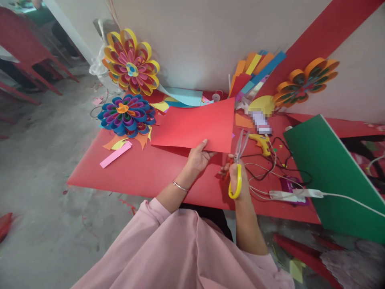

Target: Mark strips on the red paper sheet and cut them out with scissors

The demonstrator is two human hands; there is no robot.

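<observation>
My left hand (200,157) pinches the near edge of a large red paper sheet (195,126), thumb on top and fingers beneath. The sheet is raised and tilted over the red table (141,172). Just right of the sheet, my right hand (237,170) grips a pair of scissors (235,188) with one yellow handle loop and a red part lower down. Their blades are parted, point away from me and stand beside the sheet's right edge without visibly cutting it.
Paper flowers in yellow-pink (131,69), blue-purple (126,114) and orange (306,82) stand around the table. A pink strip (116,154) lies left. On the right are a yellow glue gun (261,143), a phone (261,121), cables, a white power strip (296,195) and a green board (333,172).
</observation>
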